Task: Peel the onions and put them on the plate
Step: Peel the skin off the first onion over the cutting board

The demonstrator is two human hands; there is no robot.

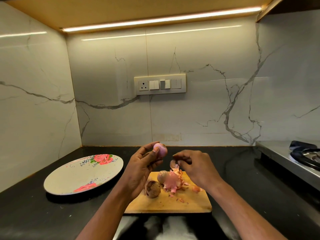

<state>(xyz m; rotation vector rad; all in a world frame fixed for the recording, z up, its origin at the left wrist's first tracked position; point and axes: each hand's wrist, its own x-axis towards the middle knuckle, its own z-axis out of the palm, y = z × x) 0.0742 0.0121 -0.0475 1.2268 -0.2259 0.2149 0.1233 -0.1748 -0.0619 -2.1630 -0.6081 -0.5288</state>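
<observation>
Onion peeled, plate's off to the left

Left hand grips the peeled pink round onion above the worktop; floral white plate lies left, nearer it. Right hand pinches papery pink skin.

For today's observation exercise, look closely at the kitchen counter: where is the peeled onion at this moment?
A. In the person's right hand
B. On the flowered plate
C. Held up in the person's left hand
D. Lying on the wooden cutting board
C: the left hand grips the peeled onion above the counter, while the plate holds no onion and the right hand pinches a strip of skin.
</observation>
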